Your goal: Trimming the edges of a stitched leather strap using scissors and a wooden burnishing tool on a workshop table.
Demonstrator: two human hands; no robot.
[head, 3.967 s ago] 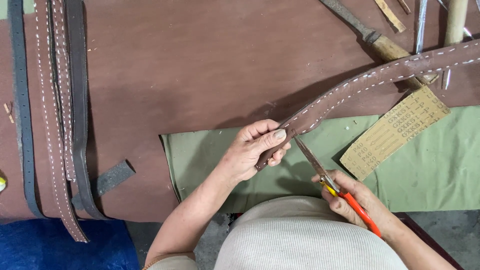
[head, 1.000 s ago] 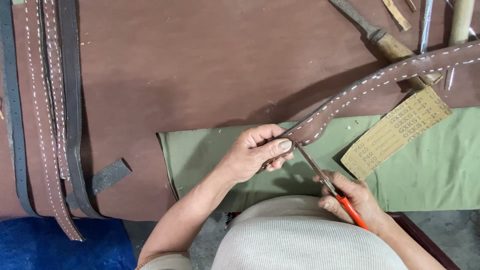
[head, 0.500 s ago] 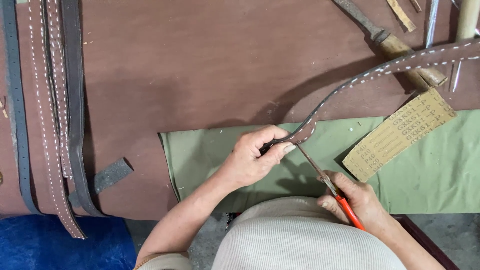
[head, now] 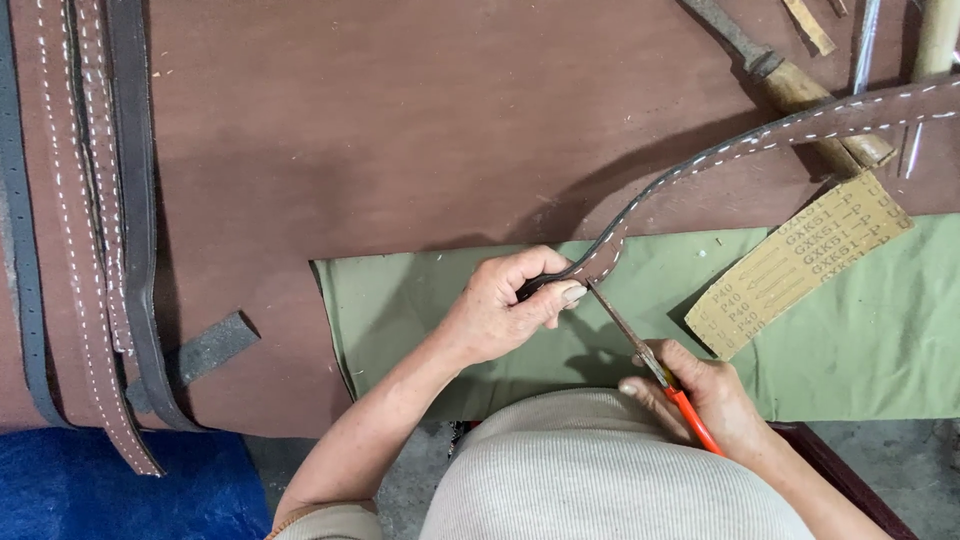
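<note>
My left hand point(head: 505, 305) pinches the near end of a long brown leather strap point(head: 760, 135) with white stitching, which arcs up to the right edge of the view. My right hand point(head: 705, 400) grips orange-handled scissors point(head: 655, 365). Their blade tips touch the strap's end right beside my left thumb. The strap's end is twisted partly on edge, over a green sheet point(head: 860, 340).
Several stitched and plain leather straps point(head: 90, 230) hang at the left over a brown leather sheet point(head: 400, 120). A strip of sandpaper point(head: 800, 265) lies on the green sheet. A wooden-handled file point(head: 790, 80) and sticks lie at the top right. Blue cloth point(head: 110, 490) is at bottom left.
My left hand has rolled the strap's end from flat to partly on edge. The scissors stay at the strap's end, my right hand shifting slightly.
</note>
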